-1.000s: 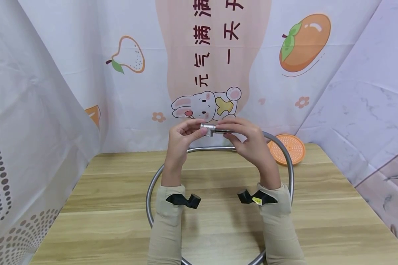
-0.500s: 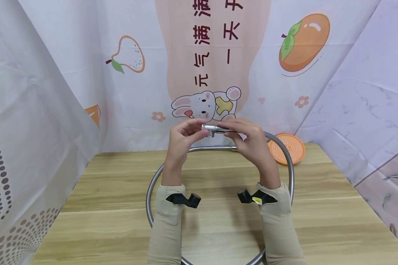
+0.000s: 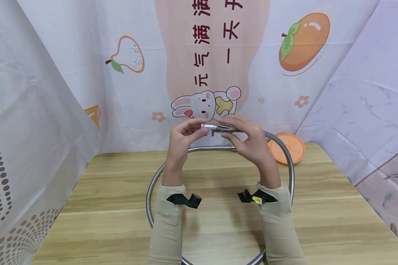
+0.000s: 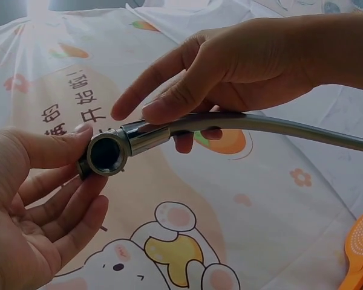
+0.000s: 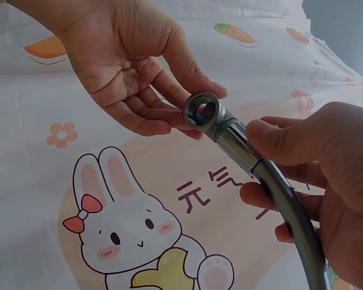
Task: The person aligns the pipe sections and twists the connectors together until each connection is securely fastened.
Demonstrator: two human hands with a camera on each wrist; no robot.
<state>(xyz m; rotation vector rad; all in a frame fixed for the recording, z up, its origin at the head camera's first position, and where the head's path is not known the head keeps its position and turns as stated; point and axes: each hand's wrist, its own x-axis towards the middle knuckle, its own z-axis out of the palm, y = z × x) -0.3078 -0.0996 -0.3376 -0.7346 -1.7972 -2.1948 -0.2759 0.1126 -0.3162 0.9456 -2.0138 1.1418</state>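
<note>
My left hand (image 3: pixel 180 141) pinches a small chrome tee-shaped pipe fitting (image 3: pixel 208 127) between thumb and fingers. In the right wrist view, the fitting's round opening (image 5: pixel 216 111) shows thread inside. A chrome end nut (image 4: pixel 146 138) of a grey flexible shower hose (image 4: pixel 263 123) sits in line against the fitting's side. My right hand (image 3: pixel 252 141) holds the hose at this nut, thumb on the near side and fingers behind and below; its index finger reaches out along the nut in the left wrist view. Both hands are raised above the table's far edge.
The hose loops widely around both forearms over the wooden table (image 3: pixel 119 206), its other metal end (image 3: pixel 233 148) lying at the back. An orange perforated round piece (image 3: pixel 287 149) stands at the back right. Printed curtains (image 3: pixel 129 110) enclose the back and sides.
The fingers of my right hand shift on the nut, first closing further over it, then drawing back so more of it shows. My left hand and the fitting stay almost still.
</note>
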